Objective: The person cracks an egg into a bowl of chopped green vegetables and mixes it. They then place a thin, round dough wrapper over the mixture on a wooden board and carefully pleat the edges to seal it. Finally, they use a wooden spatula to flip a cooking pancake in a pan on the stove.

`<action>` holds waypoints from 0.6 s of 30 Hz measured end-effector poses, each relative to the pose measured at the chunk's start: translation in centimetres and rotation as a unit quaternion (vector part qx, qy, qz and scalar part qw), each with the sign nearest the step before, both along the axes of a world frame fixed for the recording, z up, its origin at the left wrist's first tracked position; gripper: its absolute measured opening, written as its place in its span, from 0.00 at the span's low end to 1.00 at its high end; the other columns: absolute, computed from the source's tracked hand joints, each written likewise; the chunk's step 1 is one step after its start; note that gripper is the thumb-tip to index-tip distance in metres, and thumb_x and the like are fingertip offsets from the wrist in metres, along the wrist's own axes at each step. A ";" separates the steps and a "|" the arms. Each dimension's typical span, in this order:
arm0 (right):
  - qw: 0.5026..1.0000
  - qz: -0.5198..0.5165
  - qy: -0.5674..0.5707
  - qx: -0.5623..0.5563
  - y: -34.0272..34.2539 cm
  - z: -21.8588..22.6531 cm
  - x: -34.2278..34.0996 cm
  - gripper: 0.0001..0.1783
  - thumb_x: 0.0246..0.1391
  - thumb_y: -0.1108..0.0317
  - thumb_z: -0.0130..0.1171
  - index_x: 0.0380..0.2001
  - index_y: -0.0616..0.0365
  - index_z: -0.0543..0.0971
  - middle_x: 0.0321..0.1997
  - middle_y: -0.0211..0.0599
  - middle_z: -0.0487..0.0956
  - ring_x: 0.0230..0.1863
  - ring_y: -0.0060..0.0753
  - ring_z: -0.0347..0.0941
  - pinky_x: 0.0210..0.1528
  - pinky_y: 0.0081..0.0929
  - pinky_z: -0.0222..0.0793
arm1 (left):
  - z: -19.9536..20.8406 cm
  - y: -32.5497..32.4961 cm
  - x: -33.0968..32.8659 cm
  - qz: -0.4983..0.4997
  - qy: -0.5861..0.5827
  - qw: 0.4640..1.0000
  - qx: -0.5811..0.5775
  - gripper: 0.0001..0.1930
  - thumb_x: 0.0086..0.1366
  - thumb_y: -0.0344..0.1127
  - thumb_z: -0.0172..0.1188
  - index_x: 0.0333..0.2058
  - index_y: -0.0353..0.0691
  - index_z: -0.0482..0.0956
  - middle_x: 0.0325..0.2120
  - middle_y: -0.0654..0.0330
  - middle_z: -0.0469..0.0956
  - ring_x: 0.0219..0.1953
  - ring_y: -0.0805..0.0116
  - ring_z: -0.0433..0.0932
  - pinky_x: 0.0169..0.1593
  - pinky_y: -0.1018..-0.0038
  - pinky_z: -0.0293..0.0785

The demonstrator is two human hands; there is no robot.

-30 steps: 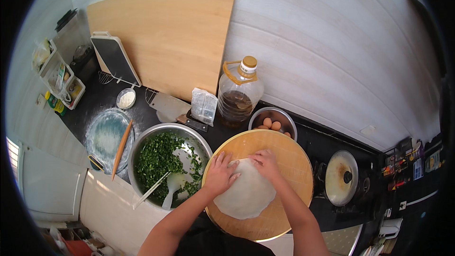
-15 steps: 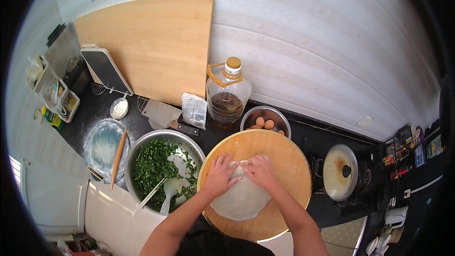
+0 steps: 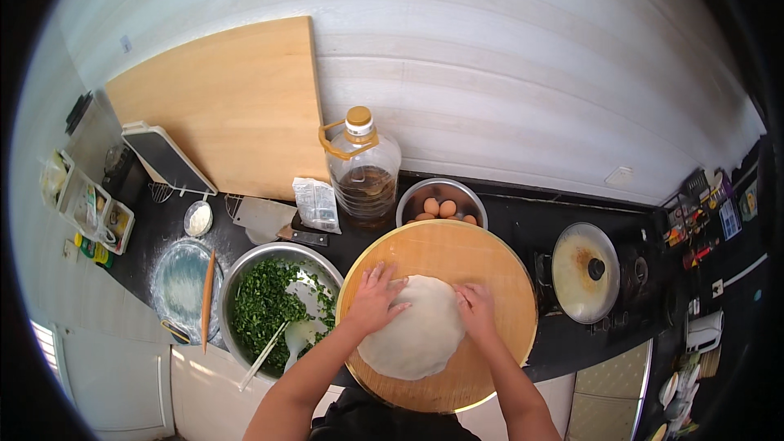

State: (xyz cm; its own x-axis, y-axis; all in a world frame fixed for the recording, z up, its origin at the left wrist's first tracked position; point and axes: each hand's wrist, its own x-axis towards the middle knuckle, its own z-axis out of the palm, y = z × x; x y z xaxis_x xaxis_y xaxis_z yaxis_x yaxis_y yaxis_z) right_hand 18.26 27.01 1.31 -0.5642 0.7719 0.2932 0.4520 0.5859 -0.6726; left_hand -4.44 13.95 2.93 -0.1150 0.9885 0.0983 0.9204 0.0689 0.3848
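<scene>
A round, flat sheet of pale dough (image 3: 415,331) lies on a round wooden board (image 3: 498,335) in front of me. My left hand (image 3: 374,300) rests at the dough's upper left edge, its fingers spread, some on the wood and the thumb on the dough. At the upper right edge my right hand (image 3: 476,308) has its fingers drawn together on the dough's rim. Its fingertips are partly hidden.
Left of the board stands a steel bowl of chopped greens (image 3: 265,298) with chopsticks and a white spatula. Farther left is a rolling pin (image 3: 208,298). Behind are an oil bottle (image 3: 365,188), a cleaver (image 3: 265,216) and a bowl of eggs (image 3: 447,209). A lidded pan (image 3: 584,278) sits on the right.
My right hand has moved from the dough's top edge to its right edge. The left hand stays near the upper left edge. The whole view has shifted slightly.
</scene>
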 end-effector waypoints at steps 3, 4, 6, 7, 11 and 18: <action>1.000 -0.018 -0.011 0.012 -1.1 -0.2 0.7 0.11 0.51 0.68 0.56 0.37 0.55 0.82 0.38 0.40 0.78 0.42 0.45 0.70 0.48 0.38 0.64 | 0.6 0.4 0.2 -0.013 0.023 0.999 -0.020 0.31 0.61 0.57 0.54 0.58 0.46 0.69 0.63 0.51 0.55 0.66 0.46 0.50 0.66 0.52 0.44; 1.000 -0.021 -0.009 0.018 -1.3 -0.1 0.7 0.11 0.51 0.68 0.56 0.37 0.55 0.82 0.38 0.40 0.77 0.43 0.44 0.70 0.48 0.38 0.63 | 0.9 0.7 0.3 -0.015 0.032 0.999 -0.027 0.31 0.61 0.57 0.54 0.58 0.46 0.69 0.63 0.51 0.55 0.66 0.46 0.50 0.66 0.52 0.44; 0.999 -0.026 -0.004 0.027 -1.7 0.1 0.7 0.11 0.51 0.67 0.56 0.38 0.55 0.81 0.38 0.40 0.77 0.43 0.44 0.70 0.49 0.38 0.63 | 1.1 1.1 1.0 -0.026 0.020 0.999 -0.013 0.32 0.61 0.57 0.54 0.58 0.45 0.68 0.63 0.51 0.55 0.67 0.48 0.49 0.67 0.53 0.44; 0.999 -0.027 0.005 0.027 -1.7 0.1 0.8 0.11 0.51 0.67 0.56 0.37 0.55 0.81 0.38 0.40 0.77 0.43 0.44 0.70 0.49 0.38 0.63 | 1.2 1.3 1.4 -0.031 0.013 0.999 -0.006 0.32 0.61 0.57 0.54 0.58 0.45 0.68 0.64 0.52 0.55 0.67 0.49 0.49 0.67 0.53 0.44; 0.999 -0.038 0.031 0.017 -1.8 -0.1 1.0 0.11 0.51 0.66 0.56 0.37 0.55 0.82 0.38 0.40 0.77 0.43 0.44 0.70 0.49 0.38 0.62 | 1.6 2.0 2.1 -0.044 0.041 0.998 -0.023 0.31 0.61 0.57 0.53 0.58 0.44 0.69 0.65 0.53 0.53 0.68 0.52 0.48 0.67 0.53 0.45; 0.998 -0.046 0.040 0.017 -1.8 -0.5 1.1 0.11 0.51 0.67 0.56 0.37 0.55 0.82 0.38 0.39 0.77 0.42 0.45 0.70 0.49 0.39 0.62 | 1.6 2.8 2.8 -0.065 0.040 0.997 -0.031 0.30 0.62 0.56 0.52 0.56 0.43 0.71 0.65 0.53 0.54 0.68 0.51 0.47 0.67 0.50 0.42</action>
